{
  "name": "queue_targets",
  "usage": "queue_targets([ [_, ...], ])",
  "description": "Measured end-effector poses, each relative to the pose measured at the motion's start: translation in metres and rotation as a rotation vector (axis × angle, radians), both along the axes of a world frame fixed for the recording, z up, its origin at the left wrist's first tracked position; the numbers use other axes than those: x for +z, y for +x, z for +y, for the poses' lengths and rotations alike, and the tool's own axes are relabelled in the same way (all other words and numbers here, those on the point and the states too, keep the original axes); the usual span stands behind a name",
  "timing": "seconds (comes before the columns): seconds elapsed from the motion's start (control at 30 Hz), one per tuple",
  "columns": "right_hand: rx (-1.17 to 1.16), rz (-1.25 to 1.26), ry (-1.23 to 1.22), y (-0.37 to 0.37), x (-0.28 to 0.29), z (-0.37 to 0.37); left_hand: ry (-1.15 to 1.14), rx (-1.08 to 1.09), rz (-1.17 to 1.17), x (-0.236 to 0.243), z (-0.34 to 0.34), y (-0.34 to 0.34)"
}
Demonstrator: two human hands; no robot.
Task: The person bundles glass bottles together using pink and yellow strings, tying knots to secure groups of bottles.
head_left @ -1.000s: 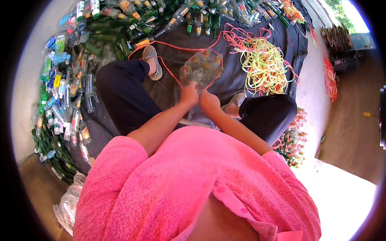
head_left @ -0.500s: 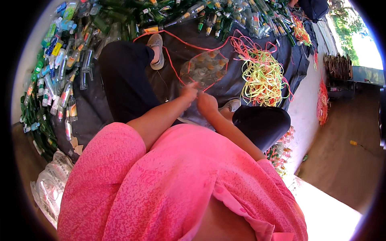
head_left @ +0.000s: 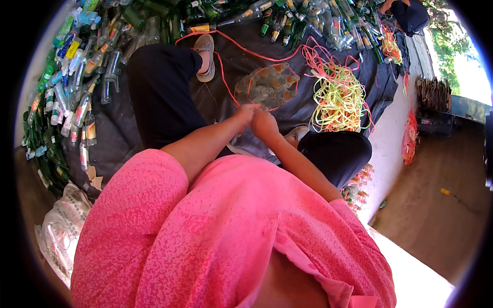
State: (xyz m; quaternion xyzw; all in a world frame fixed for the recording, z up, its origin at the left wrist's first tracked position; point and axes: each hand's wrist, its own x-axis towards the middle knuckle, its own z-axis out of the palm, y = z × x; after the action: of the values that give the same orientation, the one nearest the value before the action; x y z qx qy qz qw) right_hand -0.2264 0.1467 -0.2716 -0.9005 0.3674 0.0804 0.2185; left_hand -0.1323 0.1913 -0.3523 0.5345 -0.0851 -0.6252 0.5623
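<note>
A cluster of clear glass bottles [head_left: 269,82] stands in front of me on black sheeting [head_left: 115,138], with red cord [head_left: 221,66] running around it. My left hand [head_left: 243,115] is closed on the red cord at the cluster's near edge. My right hand [head_left: 263,123] is closed beside it on the same cord, the two hands touching or nearly so. The knuckles hide exactly how the cord passes between my fingers. A tangle of yellow and red cord [head_left: 336,102] lies right of the cluster.
Loose green and clear bottles [head_left: 82,102] pile along the left and top. My bent legs flank the cluster. Tied bottle bundles [head_left: 357,187] sit by my right knee. A white sack [head_left: 59,236] lies lower left. A person's hand [head_left: 387,7] and dark clothing show at top right.
My hands have drawn closer together at the cord. The view has shifted, bringing more of the doorway and another person into the top right.
</note>
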Motion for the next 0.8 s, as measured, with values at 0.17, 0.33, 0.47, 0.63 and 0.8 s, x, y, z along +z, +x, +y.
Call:
queue_targets([
  [0.17,0.313,-0.093,-0.097,0.006,-0.015,-0.015,0.031,-0.071,0.082,0.001,0.006,0.01],
  [0.33,0.385,0.06,-0.076,0.026,0.006,-0.036,-0.071,-0.203,0.109,-0.025,0.002,0.018],
  [0.47,0.275,0.138,-0.001,0.042,0.022,-0.046,-0.147,-0.153,-0.042,-0.014,0.005,0.016],
  [0.63,0.34,0.218,-0.028,0.045,0.019,-0.059,-0.073,-0.095,-0.16,0.018,0.008,0.017],
  [0.8,0.502,0.016,0.025,0.036,0.009,-0.084,-0.095,-0.15,-0.161,0.012,0.001,0.016],
])
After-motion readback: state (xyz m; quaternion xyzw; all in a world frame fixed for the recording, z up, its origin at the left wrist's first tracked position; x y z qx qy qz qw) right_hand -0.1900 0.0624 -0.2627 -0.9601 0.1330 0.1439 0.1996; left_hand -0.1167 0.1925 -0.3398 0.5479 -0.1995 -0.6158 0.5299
